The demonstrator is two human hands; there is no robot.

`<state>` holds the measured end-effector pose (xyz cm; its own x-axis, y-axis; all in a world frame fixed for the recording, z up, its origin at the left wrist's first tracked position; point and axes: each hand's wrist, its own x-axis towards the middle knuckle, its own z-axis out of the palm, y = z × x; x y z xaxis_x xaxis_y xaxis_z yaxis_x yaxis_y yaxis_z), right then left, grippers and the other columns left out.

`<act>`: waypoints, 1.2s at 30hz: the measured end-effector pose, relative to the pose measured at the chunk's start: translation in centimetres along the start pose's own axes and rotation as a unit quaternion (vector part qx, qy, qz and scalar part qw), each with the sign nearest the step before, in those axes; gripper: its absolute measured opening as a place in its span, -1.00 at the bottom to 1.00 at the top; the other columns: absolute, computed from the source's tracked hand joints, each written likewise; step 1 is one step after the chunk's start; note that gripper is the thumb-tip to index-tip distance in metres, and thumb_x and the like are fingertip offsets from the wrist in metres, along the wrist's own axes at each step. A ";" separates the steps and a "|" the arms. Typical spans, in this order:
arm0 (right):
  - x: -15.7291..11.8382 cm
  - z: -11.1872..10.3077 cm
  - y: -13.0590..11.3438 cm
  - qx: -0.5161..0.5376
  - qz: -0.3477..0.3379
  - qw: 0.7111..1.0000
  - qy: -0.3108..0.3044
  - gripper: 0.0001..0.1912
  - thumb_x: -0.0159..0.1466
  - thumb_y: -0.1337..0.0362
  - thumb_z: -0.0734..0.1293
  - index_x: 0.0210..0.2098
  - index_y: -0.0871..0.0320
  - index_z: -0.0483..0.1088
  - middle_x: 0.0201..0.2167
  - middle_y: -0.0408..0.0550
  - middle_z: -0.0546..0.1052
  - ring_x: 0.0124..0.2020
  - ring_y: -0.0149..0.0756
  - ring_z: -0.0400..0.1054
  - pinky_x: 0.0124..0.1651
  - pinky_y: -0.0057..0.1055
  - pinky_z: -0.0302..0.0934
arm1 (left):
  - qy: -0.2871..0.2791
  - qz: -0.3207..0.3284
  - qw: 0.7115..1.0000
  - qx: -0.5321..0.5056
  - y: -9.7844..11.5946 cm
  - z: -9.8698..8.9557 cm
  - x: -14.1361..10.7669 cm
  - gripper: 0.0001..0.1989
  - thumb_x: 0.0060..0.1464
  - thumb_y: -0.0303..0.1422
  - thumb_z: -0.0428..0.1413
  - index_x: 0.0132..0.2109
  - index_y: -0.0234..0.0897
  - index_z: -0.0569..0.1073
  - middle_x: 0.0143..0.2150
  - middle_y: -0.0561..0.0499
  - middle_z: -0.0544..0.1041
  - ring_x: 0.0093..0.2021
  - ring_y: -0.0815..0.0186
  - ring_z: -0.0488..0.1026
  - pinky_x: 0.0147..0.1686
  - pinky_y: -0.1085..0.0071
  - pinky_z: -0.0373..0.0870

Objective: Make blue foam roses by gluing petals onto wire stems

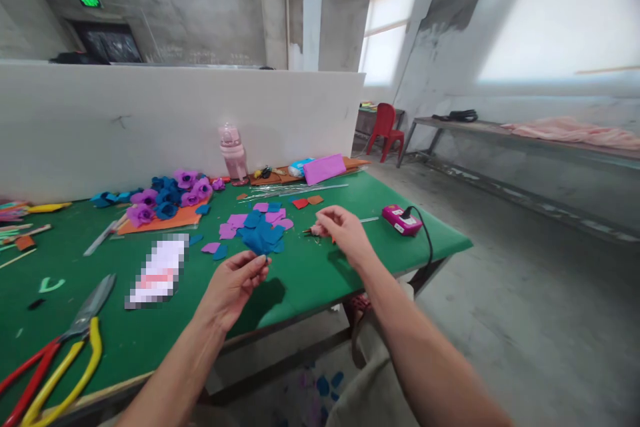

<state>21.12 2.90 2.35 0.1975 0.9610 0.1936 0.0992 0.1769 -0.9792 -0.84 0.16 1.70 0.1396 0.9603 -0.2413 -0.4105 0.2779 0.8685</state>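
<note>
My left hand [237,280] pinches the base of a blue paper flower [259,238], its petals upright above my fingertips. Over the table's right part, my right hand [345,230] has its fingers curled closed around what looks like a small pink hot glue gun [318,231]. The gun's thin tip points left, and a clear glue stick [370,219] shows to the right of my hand; my fingers hide most of its body. Behind the flower lie loose purple paper petals [235,221] and blue paper petals [220,251]. Finished purple and blue paper flowers [167,197] are piled farther left.
Yellow-and-red-handled shears [90,307] lie at the green table's [300,293] front left, near a blurred-out item [159,271]. A pink bottle [233,157] stands by the white partition [150,120]. A magenta power box [401,220] with a black cable sits at the right.
</note>
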 end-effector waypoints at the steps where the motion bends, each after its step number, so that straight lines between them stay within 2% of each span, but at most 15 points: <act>1: 0.6 -1.7 0.4 -0.078 -0.013 0.996 0.035 -0.78 0.09 0.13 0.27 -0.38 0.17 0.36 -0.54 -0.15 0.45 -0.52 -0.41 0.31 -0.42 -0.48 0.16 | 0.003 0.003 1.000 -0.001 0.0 -0.1 0.0 -0.80 -0.31 -0.49 0.32 -0.48 -0.38 0.43 -0.49 -0.01 0.53 -0.52 0.45 0.44 -0.52 0.60 0.38; 3: 1.4 -4.7 1.3 -0.252 -0.024 0.964 0.077 -0.79 0.09 0.16 0.26 -0.52 0.18 0.37 -0.56 -0.12 0.46 -0.50 -0.38 0.30 -0.43 -0.48 0.11 | 0.011 0.010 1.000 -0.003 0.0 -0.4 -0.1 -0.81 -0.30 -0.53 0.31 -0.48 -0.38 0.44 -0.50 -0.01 0.52 -0.52 0.44 0.45 -0.51 0.59 0.40; 6: 1.8 -7.2 2.9 -0.384 0.019 0.922 0.038 -0.69 0.10 0.07 0.26 -0.55 0.18 0.38 -0.57 -0.08 0.49 -0.50 -0.35 0.31 -0.46 -0.48 0.05 | 0.011 0.015 1.000 0.000 0.0 -0.5 -0.1 -0.83 -0.29 -0.54 0.30 -0.49 -0.38 0.44 -0.51 0.00 0.51 -0.52 0.44 0.45 -0.51 0.59 0.41; 9: 1.8 -7.2 4.1 -0.412 0.065 0.908 -0.035 -0.61 0.08 -0.03 0.26 -0.60 0.18 0.37 -0.66 -0.08 0.47 -0.55 -0.35 0.30 -0.49 -0.49 0.03 | -0.001 0.017 1.000 0.002 -0.1 -0.4 -0.1 -0.82 -0.29 -0.52 0.30 -0.48 -0.39 0.45 -0.51 0.00 0.51 -0.51 0.43 0.45 -0.50 0.58 0.42; 12: 1.8 -6.5 4.6 -0.409 0.071 0.906 -0.084 -0.56 0.10 -0.02 0.25 -0.70 0.19 0.31 -0.76 -0.08 0.41 -0.62 -0.38 0.28 -0.51 -0.49 0.02 | -0.011 0.017 1.000 0.001 -0.4 -0.4 0.0 -0.82 -0.29 -0.52 0.31 -0.47 -0.39 0.45 -0.52 0.01 0.50 -0.51 0.44 0.44 -0.49 0.58 0.42; 17: 1.7 -5.9 4.4 -0.400 0.044 0.913 -0.062 -0.71 0.10 0.13 0.27 -0.63 0.19 0.28 -0.69 -0.09 0.41 -0.60 -0.39 0.26 -0.52 -0.49 0.01 | -0.006 0.025 1.000 0.000 -0.3 -1.1 0.4 -0.84 -0.25 -0.52 0.29 -0.47 -0.38 0.44 -0.51 0.00 0.50 -0.52 0.45 0.44 -0.50 0.58 0.42; 20: 1.0 -5.0 3.7 -0.338 0.028 0.940 -0.018 -0.81 0.12 0.17 0.25 -0.46 0.18 0.27 -0.57 -0.10 0.44 -0.54 -0.39 0.29 -0.50 -0.50 0.09 | 0.013 0.028 1.000 -0.005 0.0 -1.8 0.6 -0.84 -0.24 -0.53 0.28 -0.47 -0.38 0.43 -0.51 0.00 0.51 -0.53 0.45 0.43 -0.52 0.59 0.41; 22: 0.3 -3.8 2.9 -0.137 0.040 0.990 0.001 -0.78 0.12 0.16 0.28 -0.35 0.17 0.26 -0.55 -0.15 0.42 -0.56 -0.42 0.30 -0.48 -0.49 0.18 | 0.019 0.034 0.999 -0.009 0.1 -2.2 0.8 -0.84 -0.24 -0.52 0.28 -0.47 -0.38 0.43 -0.51 0.00 0.50 -0.55 0.46 0.43 -0.54 0.60 0.40; 23: -0.1 -3.0 2.4 -0.033 0.057 0.998 -0.011 -0.75 0.10 0.14 0.30 -0.32 0.16 0.26 -0.56 -0.18 0.41 -0.58 -0.44 0.29 -0.47 -0.48 0.22 | 0.019 0.038 0.999 -0.012 0.2 -2.4 0.9 -0.84 -0.24 -0.51 0.28 -0.47 -0.38 0.42 -0.52 0.00 0.50 -0.55 0.46 0.43 -0.54 0.60 0.39; 25: -1.0 -1.5 1.5 0.119 0.117 0.985 -0.045 -0.75 0.08 0.11 0.33 -0.38 0.16 0.29 -0.60 -0.23 0.35 -0.64 -0.49 0.23 -0.47 -0.47 0.27 | 0.024 0.048 0.998 -0.024 0.2 -2.6 1.2 -0.82 -0.25 -0.50 0.29 -0.47 -0.38 0.42 -0.52 0.01 0.49 -0.55 0.47 0.42 -0.53 0.60 0.39; 27: -1.8 -0.2 0.8 0.217 0.190 0.954 -0.086 -0.71 0.10 0.05 0.31 -0.45 0.17 0.29 -0.63 -0.23 0.30 -0.67 -0.51 0.19 -0.51 -0.48 0.28 | 0.032 0.052 0.998 -0.035 0.3 -2.7 1.4 -0.81 -0.26 -0.49 0.30 -0.46 -0.37 0.42 -0.52 0.01 0.50 -0.54 0.48 0.42 -0.52 0.60 0.38; 28: -2.1 0.3 0.5 0.238 0.207 0.943 -0.104 -0.70 0.11 0.04 0.31 -0.46 0.18 0.30 -0.63 -0.23 0.30 -0.67 -0.52 0.18 -0.55 -0.51 0.25 | 0.036 0.054 0.997 -0.038 0.2 -2.7 1.5 -0.80 -0.27 -0.49 0.30 -0.46 -0.37 0.42 -0.52 0.01 0.50 -0.55 0.48 0.42 -0.53 0.60 0.38; 30: -2.7 1.0 -0.1 0.227 0.196 0.945 -0.132 -0.69 0.10 0.04 0.33 -0.42 0.19 0.30 -0.64 -0.22 0.32 -0.67 -0.53 0.17 -0.62 -0.56 0.16 | 0.036 0.057 0.997 -0.037 0.2 -2.7 1.6 -0.79 -0.28 -0.47 0.31 -0.46 -0.37 0.42 -0.51 0.01 0.50 -0.55 0.48 0.41 -0.53 0.61 0.36; 33: -3.6 1.4 -1.0 0.135 0.114 0.971 -0.164 -0.64 0.12 -0.01 0.30 -0.33 0.19 0.31 -0.69 -0.22 0.35 -0.71 -0.54 0.12 -0.66 -0.59 0.02 | 0.023 0.071 0.997 -0.028 0.0 -2.7 1.8 -0.78 -0.29 -0.43 0.32 -0.47 -0.38 0.42 -0.51 0.03 0.50 -0.54 0.49 0.40 -0.52 0.60 0.34; 36: -4.3 1.4 -1.8 0.053 0.033 0.983 -0.172 -0.60 0.14 -0.04 0.26 -0.26 0.19 0.33 -0.65 -0.19 0.38 -0.69 -0.51 0.14 -0.65 -0.57 0.00 | 0.013 0.083 0.996 -0.025 -0.1 -2.8 2.0 -0.78 -0.30 -0.42 0.32 -0.47 -0.38 0.42 -0.52 0.04 0.49 -0.53 0.49 0.40 -0.49 0.59 0.32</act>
<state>18.70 -1.26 3.22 -0.1425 0.9830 0.1160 -0.0090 0.1159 -0.9932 -3.00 2.08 -0.07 0.0421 0.9933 -0.1073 -0.4711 0.1144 0.8746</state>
